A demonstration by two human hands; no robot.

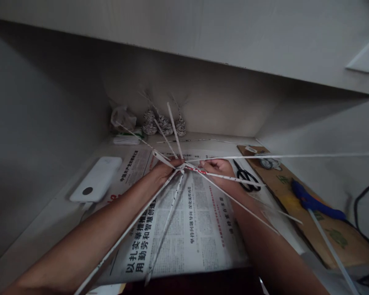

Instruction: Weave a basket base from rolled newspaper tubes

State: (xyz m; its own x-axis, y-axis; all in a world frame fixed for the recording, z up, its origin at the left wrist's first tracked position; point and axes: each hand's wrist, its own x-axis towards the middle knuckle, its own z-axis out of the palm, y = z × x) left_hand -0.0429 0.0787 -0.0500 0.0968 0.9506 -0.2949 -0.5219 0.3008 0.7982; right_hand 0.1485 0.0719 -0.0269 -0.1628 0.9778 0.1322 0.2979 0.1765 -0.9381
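Several thin tubes rolled from newspaper cross at a small knot-like centre [181, 167] above the newspaper sheet and spread out in all directions. My left hand [167, 169] is closed round this centre from the left, its fingers partly hidden behind the tubes. On the other side my right hand [219, 167] has its thumb and fingers pinched together, close to a red-printed paper tube [197, 169]; the exact grip is partly hidden. One long white paper tube [279, 156] stretches from the centre far to the right. Another tube [169, 223] hangs toward me.
A newspaper [203, 229] covers the surface. Right of it lie black scissors [249, 180], cardboard [332, 241] and a blue glue gun [316, 207]. On the left is a white power bank [96, 180]. Woven paper figures [164, 125] and a plastic bag [123, 119] stand behind.
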